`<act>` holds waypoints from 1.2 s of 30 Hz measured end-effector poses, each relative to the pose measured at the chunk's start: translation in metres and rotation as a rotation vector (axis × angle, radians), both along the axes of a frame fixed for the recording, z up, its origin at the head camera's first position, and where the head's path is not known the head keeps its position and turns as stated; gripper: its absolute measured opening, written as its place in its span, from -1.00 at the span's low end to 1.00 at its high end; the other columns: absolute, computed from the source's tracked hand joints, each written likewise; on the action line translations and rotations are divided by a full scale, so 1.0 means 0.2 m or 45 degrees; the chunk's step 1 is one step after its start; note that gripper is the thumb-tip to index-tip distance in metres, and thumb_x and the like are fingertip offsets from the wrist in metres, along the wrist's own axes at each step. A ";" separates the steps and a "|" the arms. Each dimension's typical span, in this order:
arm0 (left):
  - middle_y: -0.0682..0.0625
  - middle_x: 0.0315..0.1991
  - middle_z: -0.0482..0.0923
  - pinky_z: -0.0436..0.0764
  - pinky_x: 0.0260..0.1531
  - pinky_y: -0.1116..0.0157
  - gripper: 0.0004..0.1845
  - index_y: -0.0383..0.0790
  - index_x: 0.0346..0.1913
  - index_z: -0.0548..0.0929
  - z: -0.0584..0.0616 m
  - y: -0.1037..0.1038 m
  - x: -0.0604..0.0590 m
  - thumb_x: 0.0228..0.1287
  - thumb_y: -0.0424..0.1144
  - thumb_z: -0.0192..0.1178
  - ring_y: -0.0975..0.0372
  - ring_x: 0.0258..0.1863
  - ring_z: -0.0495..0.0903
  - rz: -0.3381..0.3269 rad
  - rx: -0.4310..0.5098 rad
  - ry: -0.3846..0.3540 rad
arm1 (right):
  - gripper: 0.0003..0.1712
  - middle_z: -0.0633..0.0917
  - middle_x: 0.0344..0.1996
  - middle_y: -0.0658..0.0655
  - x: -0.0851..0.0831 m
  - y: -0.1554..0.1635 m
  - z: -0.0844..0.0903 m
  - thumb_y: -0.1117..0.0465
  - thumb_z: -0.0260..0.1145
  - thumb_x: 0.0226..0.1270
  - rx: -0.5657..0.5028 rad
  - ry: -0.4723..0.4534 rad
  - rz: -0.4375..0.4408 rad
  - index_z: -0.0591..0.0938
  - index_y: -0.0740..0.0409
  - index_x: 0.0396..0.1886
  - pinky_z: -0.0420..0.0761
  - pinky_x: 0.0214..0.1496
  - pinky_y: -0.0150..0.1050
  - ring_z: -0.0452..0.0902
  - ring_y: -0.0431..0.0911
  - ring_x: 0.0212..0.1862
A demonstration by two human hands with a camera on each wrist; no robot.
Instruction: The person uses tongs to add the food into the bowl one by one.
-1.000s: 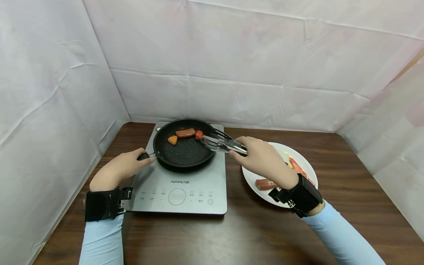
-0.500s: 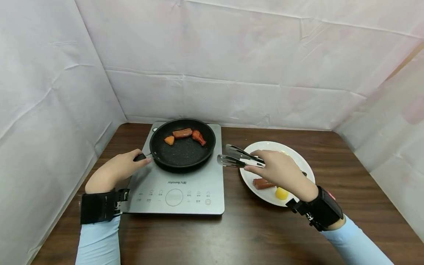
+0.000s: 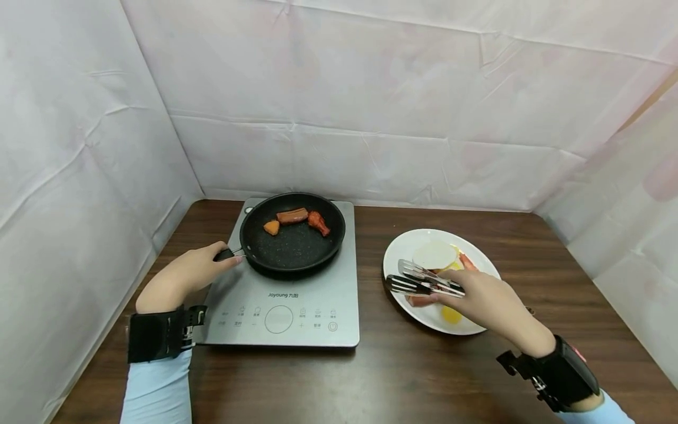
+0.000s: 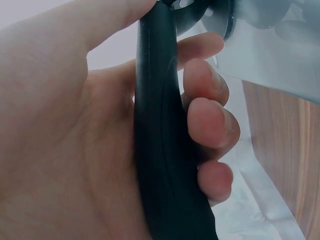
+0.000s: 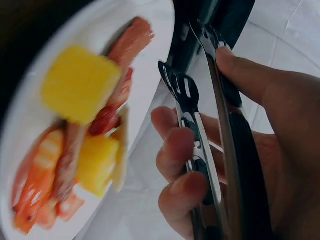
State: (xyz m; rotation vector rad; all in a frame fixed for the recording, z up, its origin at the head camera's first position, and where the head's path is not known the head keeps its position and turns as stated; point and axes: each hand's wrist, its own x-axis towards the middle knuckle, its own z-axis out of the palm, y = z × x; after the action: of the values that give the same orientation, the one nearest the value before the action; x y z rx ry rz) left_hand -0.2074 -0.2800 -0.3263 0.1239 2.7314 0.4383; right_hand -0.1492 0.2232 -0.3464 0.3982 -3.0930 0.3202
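Note:
My left hand [image 3: 185,277] grips the black handle [image 4: 162,115] of a frying pan [image 3: 291,256], fingers curled round it in the left wrist view. In the pan lie a sausage piece [image 3: 292,216], a small red drumstick [image 3: 318,223] and an orange chunk [image 3: 272,227]. Metal tongs [image 3: 424,281] are held in my right hand [image 3: 492,303], their arms apart with nothing between the tips. They hover over the left part of a white plate [image 3: 405,244]. On it are yellow chunks [image 5: 80,85], a sausage [image 5: 131,42], a shrimp [image 5: 42,170] and a pale round slice [image 3: 434,255].
The pan stands on a silver induction cooker [image 3: 328,288] with a touch panel along its front. A dark wooden table [image 3: 371,377] carries both cooker and plate. White sheeting [image 3: 328,159] rises behind the table and at both sides.
My right hand has carried the tongs from beside the drumstick in the pan rightward to over the plate. The drumstick lies in the pan. My left hand keeps its grip on the handle.

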 end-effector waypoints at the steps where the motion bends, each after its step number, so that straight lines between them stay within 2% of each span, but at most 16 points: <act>1: -0.54 0.38 0.35 0.52 0.12 -0.29 -0.13 -0.43 0.53 0.16 0.00 0.00 0.00 0.56 0.29 -0.14 -0.38 0.30 0.43 0.002 -0.001 0.000 | -0.41 0.82 -0.04 0.02 0.01 0.02 0.00 -0.36 0.36 0.28 0.004 -0.010 -0.011 0.70 -0.15 0.15 0.60 -0.34 -0.05 0.75 -0.04 -0.13; 5: -0.54 0.38 0.35 0.51 0.14 -0.31 -0.12 -0.43 0.54 0.15 -0.01 0.00 0.01 0.56 0.29 -0.14 -0.39 0.32 0.42 0.006 0.002 0.004 | -0.37 0.82 -0.06 0.03 0.04 0.08 -0.01 -0.38 0.39 0.22 0.019 -0.044 -0.046 0.71 -0.15 0.14 0.57 -0.41 -0.05 0.76 0.02 -0.16; 12: -0.54 0.38 0.35 0.52 0.12 -0.30 -0.12 -0.43 0.53 0.16 0.00 0.00 0.01 0.56 0.30 -0.15 -0.38 0.31 0.43 0.012 0.004 -0.008 | -0.37 0.78 0.08 0.08 0.06 0.16 -0.01 -0.30 0.46 0.17 0.022 -0.077 -0.052 0.70 -0.18 0.20 0.59 -0.37 -0.02 0.75 0.12 -0.04; 14: -0.55 0.38 0.35 0.53 0.12 -0.30 -0.12 -0.42 0.53 0.16 0.00 0.00 0.01 0.56 0.31 -0.16 -0.38 0.31 0.44 0.016 0.002 -0.011 | -0.37 0.79 0.06 0.11 0.06 0.17 -0.01 -0.30 0.47 0.15 0.039 -0.069 -0.048 0.71 -0.19 0.19 0.58 -0.40 -0.04 0.75 0.14 -0.04; 22: -0.54 0.40 0.32 0.49 0.16 -0.33 -0.11 -0.44 0.54 0.15 0.00 0.01 0.01 0.56 0.30 -0.15 -0.38 0.34 0.40 0.011 0.013 -0.004 | -0.39 0.81 -0.05 0.02 0.05 0.22 0.01 -0.22 0.54 0.09 0.147 -0.016 0.024 0.71 -0.20 0.16 0.48 -0.49 -0.19 0.76 0.02 -0.12; 31: -0.53 0.40 0.32 0.49 0.16 -0.32 -0.11 -0.41 0.54 0.16 0.00 0.01 0.00 0.55 0.32 -0.15 -0.38 0.34 0.41 0.022 -0.004 -0.011 | -0.42 0.80 -0.08 0.07 0.03 0.21 0.00 -0.16 0.56 0.09 0.195 0.060 0.105 0.74 -0.10 0.12 0.55 -0.46 -0.18 0.76 0.02 -0.12; 36: -0.54 0.40 0.32 0.49 0.16 -0.32 -0.12 -0.42 0.54 0.14 0.00 0.00 0.01 0.56 0.30 -0.15 -0.39 0.33 0.41 0.025 -0.001 -0.017 | -0.48 0.81 -0.21 -0.04 0.03 0.19 -0.02 -0.15 0.53 0.15 0.177 0.104 0.121 0.75 -0.15 0.11 0.49 -0.52 -0.21 0.71 -0.13 -0.29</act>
State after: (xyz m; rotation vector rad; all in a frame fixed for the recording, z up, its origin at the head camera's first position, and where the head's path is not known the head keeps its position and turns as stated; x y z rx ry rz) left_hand -0.2056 -0.2790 -0.3263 0.0937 2.7215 0.4417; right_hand -0.1440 0.2608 -0.3513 0.5475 -3.0313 0.0864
